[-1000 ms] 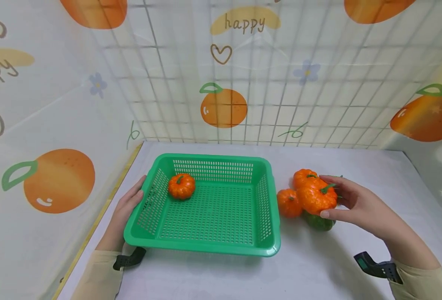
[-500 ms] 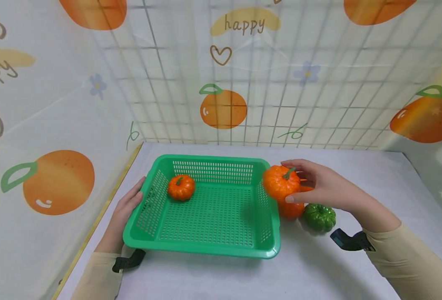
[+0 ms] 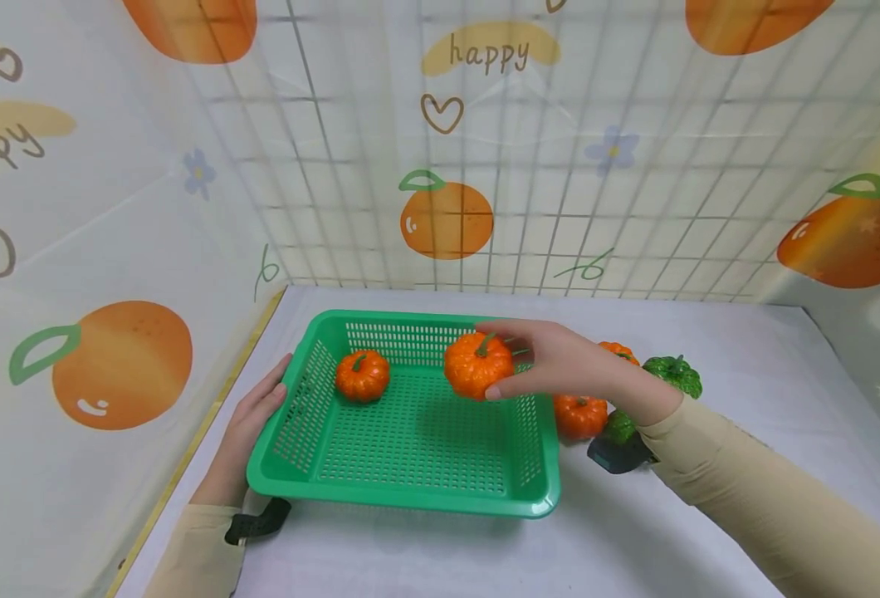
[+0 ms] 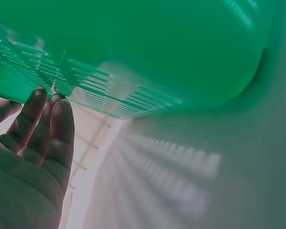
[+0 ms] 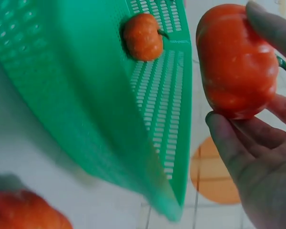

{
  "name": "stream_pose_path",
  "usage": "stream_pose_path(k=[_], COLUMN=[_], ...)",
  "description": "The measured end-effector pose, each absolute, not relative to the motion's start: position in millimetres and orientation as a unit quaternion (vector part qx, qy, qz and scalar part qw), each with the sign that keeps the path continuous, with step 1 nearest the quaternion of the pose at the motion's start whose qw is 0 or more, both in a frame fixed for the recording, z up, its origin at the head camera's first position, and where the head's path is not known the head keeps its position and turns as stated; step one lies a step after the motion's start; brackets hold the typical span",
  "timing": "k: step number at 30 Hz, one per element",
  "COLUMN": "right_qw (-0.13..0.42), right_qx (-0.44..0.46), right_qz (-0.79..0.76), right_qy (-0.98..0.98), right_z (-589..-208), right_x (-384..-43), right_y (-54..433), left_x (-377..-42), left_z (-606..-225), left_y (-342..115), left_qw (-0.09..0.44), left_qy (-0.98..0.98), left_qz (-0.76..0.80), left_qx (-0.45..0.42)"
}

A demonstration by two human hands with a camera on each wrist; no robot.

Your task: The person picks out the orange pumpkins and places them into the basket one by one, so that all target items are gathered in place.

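Note:
A small orange pumpkin (image 3: 474, 368) is in my right hand (image 3: 570, 361), pinched between thumb and fingers above the right half of a green plastic basket (image 3: 403, 496). The right wrist view shows this pumpkin from the side, its green stem toward the palm. Inside the basket, near the back left corner, sits another orange pumpkin (image 3: 362, 376). My left hand (image 3: 242, 423) touches the basket's left side with extended fingers. Those fingertips (image 4: 62, 114) meet the slotted outer wall in the left wrist view.
Right of the basket, two orange pumpkins (image 3: 580, 417) and two green pumpkins (image 3: 675, 375) stand on the white table, partly hidden by the right arm. A fruit-printed curtain (image 3: 335, 166) hangs behind and at the sides. A yellow strip (image 3: 208, 423) runs along the left table edge.
My right hand has carried the orange pumpkin leftward from the group on the table, across the basket's right rim, to over its inside. The left hand stays at the basket's side.

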State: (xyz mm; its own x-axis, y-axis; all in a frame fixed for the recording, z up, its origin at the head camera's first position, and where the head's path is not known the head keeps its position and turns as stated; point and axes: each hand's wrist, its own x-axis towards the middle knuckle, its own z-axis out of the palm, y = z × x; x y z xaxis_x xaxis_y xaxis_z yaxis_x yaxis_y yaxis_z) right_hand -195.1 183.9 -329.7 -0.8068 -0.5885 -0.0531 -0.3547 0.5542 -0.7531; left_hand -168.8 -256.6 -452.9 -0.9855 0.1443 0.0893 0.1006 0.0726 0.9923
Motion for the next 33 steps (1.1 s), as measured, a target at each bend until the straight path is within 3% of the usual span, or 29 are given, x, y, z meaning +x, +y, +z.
stream_pose_path(k=[33], right_qw=[0.177], right_qx=[-0.337], right_qz=[-0.363], right_qy=[0.851], right_z=[-347.3], right_x=[-218.7], right_y=[93.1], left_x=[-166.4], left_z=[-455.9], left_y=[-255.8], left_qw=[0.023], left_qy=[0.727], left_qz=[0.682], left_qx=[0.082])
